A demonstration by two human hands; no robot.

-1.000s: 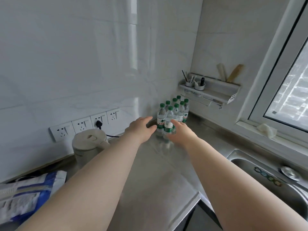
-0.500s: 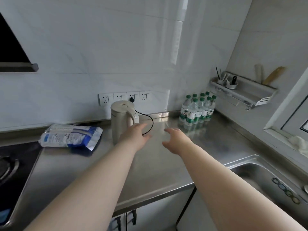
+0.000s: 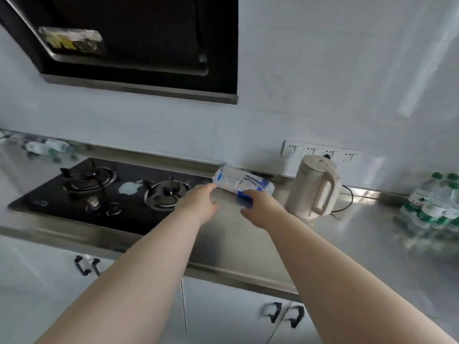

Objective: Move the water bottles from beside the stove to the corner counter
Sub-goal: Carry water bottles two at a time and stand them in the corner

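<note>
Several water bottles with green caps (image 3: 433, 203) stand grouped on the steel counter (image 3: 360, 234) at the far right. More bottles (image 3: 46, 147) lie blurred on the counter to the left of the black gas stove (image 3: 99, 192). My left hand (image 3: 198, 202) and right hand (image 3: 260, 211) reach forward side by side over the counter between the stove and the kettle. Both hold nothing, fingers loosely spread. My right hand's fingertips sit in front of the near corner of a blue-and-white bag.
The blue-and-white plastic bag (image 3: 238, 181) lies against the wall just beyond my hands. A cream electric kettle (image 3: 313, 187) stands to its right, plugged into the wall sockets (image 3: 320, 151). A black range hood (image 3: 129, 40) hangs above the stove. White cabinet doors (image 3: 223, 316) are below.
My view has swung left from the corner bottles to the stove. Both empty hands have drawn away from the bottle group and now hover by the blue-and-white bag.
</note>
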